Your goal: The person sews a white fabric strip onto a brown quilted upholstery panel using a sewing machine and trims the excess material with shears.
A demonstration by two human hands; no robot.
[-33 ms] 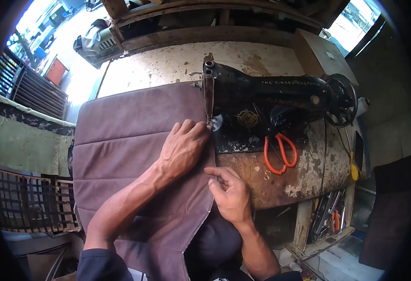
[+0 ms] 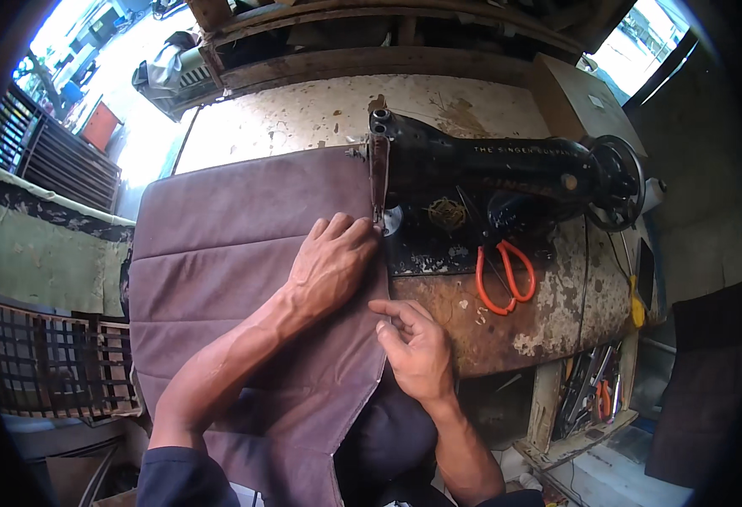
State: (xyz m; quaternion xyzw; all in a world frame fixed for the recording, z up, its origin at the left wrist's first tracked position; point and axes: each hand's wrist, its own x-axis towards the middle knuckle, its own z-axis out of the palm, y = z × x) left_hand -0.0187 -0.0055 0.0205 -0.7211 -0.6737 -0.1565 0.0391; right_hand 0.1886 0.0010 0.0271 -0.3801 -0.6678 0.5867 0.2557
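Purplish-brown cloth lies L of the sewing machine, approx. flat over the tabletop, near end draping toward the lap, R edge by the needle end. Prob. light & soft w/ some body, not fragile; likely to ruck if pushed mid-panel. Best hold: flat palm nr the needle, plus light pinch on R edge. Left grip rests on it, fingers together, can't tell if pinching; right grip at the edge, thumb/index tips slightly apart, other fingers' hold unclear.
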